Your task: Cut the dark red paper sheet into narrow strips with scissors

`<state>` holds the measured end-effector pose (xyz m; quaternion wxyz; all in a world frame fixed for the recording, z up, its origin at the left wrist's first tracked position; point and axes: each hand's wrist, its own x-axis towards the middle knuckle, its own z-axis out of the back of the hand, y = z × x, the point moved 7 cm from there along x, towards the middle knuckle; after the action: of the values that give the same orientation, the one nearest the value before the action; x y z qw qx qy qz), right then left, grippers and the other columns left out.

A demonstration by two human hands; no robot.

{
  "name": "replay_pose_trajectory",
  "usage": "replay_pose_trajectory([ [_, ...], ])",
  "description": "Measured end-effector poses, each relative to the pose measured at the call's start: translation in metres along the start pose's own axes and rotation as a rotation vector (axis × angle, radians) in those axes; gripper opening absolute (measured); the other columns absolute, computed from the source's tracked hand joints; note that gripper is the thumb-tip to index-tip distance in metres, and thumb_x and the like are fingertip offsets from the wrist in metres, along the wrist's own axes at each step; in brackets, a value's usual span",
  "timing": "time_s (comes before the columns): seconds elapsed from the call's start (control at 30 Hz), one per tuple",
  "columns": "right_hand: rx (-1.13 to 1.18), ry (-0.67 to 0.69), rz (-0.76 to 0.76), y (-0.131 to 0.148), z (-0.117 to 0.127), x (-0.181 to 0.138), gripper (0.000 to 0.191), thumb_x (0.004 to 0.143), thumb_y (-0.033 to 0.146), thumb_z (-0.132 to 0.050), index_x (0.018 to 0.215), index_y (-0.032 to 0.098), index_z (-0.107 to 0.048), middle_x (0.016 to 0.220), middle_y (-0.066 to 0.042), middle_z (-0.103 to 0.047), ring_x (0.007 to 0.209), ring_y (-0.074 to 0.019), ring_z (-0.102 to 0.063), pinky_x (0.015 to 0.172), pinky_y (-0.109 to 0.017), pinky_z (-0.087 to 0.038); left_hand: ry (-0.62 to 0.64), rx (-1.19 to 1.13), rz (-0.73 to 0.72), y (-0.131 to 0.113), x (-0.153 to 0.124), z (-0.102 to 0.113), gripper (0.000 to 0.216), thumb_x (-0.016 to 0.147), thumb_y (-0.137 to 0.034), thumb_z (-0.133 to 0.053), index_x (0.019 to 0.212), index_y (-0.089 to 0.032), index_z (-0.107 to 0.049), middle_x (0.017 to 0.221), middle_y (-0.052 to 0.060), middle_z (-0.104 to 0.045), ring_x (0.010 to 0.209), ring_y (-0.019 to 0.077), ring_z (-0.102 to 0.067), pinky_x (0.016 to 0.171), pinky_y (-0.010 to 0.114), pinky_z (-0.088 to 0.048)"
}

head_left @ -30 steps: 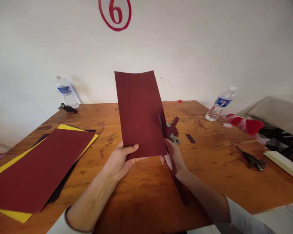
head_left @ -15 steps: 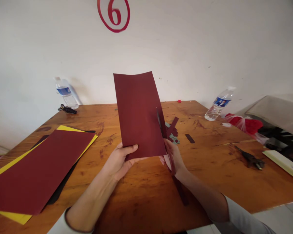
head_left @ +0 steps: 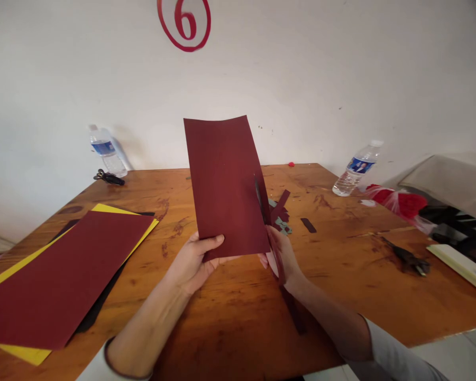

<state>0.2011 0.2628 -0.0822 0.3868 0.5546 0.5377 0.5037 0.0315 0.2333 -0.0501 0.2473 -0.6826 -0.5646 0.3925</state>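
Note:
My left hand (head_left: 194,259) pinches the lower left corner of a dark red paper sheet (head_left: 224,185) and holds it upright over the wooden table (head_left: 341,264). My right hand (head_left: 281,254) is closed at the sheet's lower right edge. It grips scissors whose dark blade (head_left: 258,196) reaches up into the paper. A narrow cut strip of the same red paper (head_left: 293,307) hangs down from under my right hand.
A stack of dark red, yellow and black sheets (head_left: 63,270) lies at the left. Paper scraps (head_left: 281,214) sit behind the sheet. Two water bottles (head_left: 105,151) (head_left: 355,169), black scissors (head_left: 109,177), a dark tool (head_left: 408,259) and a red bag (head_left: 400,203) are also around.
Almost nothing differs: both hands and the red sheet stay in place, and the view has shifted only a hair.

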Motion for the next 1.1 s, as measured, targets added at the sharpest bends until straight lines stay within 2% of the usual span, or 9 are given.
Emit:
replay_pose_trajectory([
  [0.17,-0.034,-0.004,-0.019,-0.0038,0.0013,0.0002,0.036,0.084,0.052,-0.067,0.069,0.023,-0.052,0.042,0.01,-0.037,0.035,-0.0083,-0.03,0.035,-0.023,-0.025,-0.012,-0.021,0.01,0.0004,-0.0003,0.0006,0.052,0.066,-0.003,-0.079,0.116,-0.016,-0.073,0.101,0.01,-0.08,0.094,0.0292,-0.074,0.087,0.05,-0.063],
  [0.43,-0.077,-0.01,-0.006,0.0011,0.0012,-0.0017,0.041,0.086,0.056,-0.065,0.068,0.024,-0.05,0.04,0.01,-0.038,0.034,-0.0081,-0.032,0.035,-0.023,-0.026,-0.006,-0.014,0.003,-0.0003,-0.0022,-0.0013,0.057,0.066,-0.003,-0.079,0.121,-0.016,-0.071,0.103,0.011,-0.08,0.101,0.0322,-0.073,0.09,0.052,-0.061],
  [0.63,-0.017,-0.013,-0.063,-0.0059,0.0017,-0.0016,0.041,0.086,0.058,-0.063,0.068,0.024,-0.049,0.042,0.01,-0.037,0.035,-0.0083,-0.031,0.034,-0.022,-0.024,0.001,-0.011,0.001,-0.0006,-0.0018,-0.0013,0.055,0.066,-0.003,-0.079,0.119,-0.016,-0.072,0.103,0.012,-0.08,0.099,0.0321,-0.074,0.09,0.052,-0.061],
  [0.97,-0.034,-0.017,-0.046,-0.0006,0.0011,-0.0015,0.042,0.082,0.058,-0.068,0.066,0.024,-0.05,0.042,0.01,-0.036,0.035,-0.0082,-0.029,0.034,-0.023,-0.023,-0.009,-0.019,0.003,-0.001,-0.0026,-0.0021,0.058,0.067,-0.002,-0.078,0.122,-0.017,-0.07,0.098,0.009,-0.08,0.094,0.0286,-0.075,0.09,0.051,-0.062],
  [1.1,0.014,-0.009,-0.05,-0.0043,0.0015,-0.0011,0.04,0.08,0.057,-0.071,0.069,0.023,-0.052,0.045,0.01,-0.036,0.037,-0.0079,-0.029,0.034,-0.023,-0.022,-0.003,-0.017,0.004,-0.0006,-0.0016,-0.0016,0.057,0.067,-0.002,-0.078,0.122,-0.017,-0.07,0.1,0.009,-0.08,0.098,0.0306,-0.074,0.092,0.052,-0.061],
])
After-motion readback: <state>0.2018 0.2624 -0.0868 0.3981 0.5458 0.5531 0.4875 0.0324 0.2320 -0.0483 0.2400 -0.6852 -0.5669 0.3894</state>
